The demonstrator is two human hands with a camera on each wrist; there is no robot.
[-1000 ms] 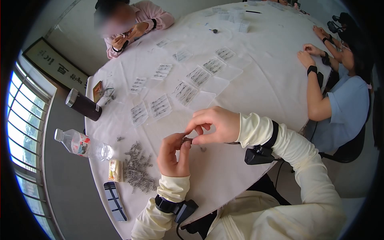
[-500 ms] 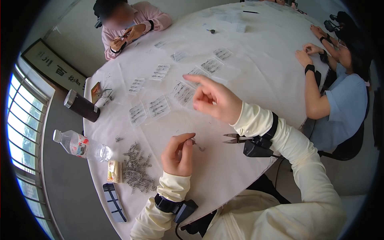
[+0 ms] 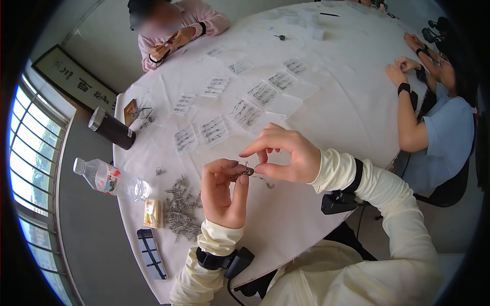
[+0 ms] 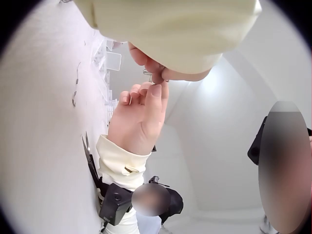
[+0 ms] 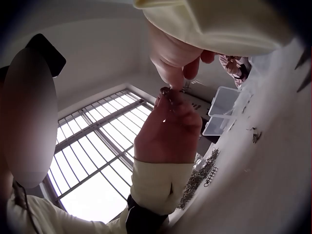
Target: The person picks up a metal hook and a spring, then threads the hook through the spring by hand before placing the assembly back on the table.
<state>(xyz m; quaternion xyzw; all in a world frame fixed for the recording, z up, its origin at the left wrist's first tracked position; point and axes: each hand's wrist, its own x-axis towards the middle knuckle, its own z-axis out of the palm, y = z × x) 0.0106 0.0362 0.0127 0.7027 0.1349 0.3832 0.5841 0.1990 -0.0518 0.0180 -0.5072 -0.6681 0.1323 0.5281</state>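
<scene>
My left hand (image 3: 224,196) pinches a small dark metal piece with thin wire loops (image 3: 247,170) between thumb and fingers. Close by, my right hand (image 3: 291,155) has its thumb tip right at the piece and its index finger stretched above it, a gap between the two. In the left wrist view the fingertips of both hands meet around a wire loop (image 4: 146,72). Below them on the cloth lies a thin strand with a hook-like end (image 4: 75,87). A heap of small grey metal pieces (image 3: 182,214) lies left of my left hand.
Clear flat cases (image 3: 214,130) with rows of metal pieces lie beyond my hands. Scissors (image 4: 88,153) lie beside my right wrist. Along the left edge are a phone (image 3: 151,253), a small packet (image 3: 152,213), a plastic bottle (image 3: 109,178) and a dark flask (image 3: 113,130). Other people sit around the table.
Half a second ago my right hand was lifted away with its index finger pointing; it has come back down to the left fingertips. The left hand keeps its pinch.
</scene>
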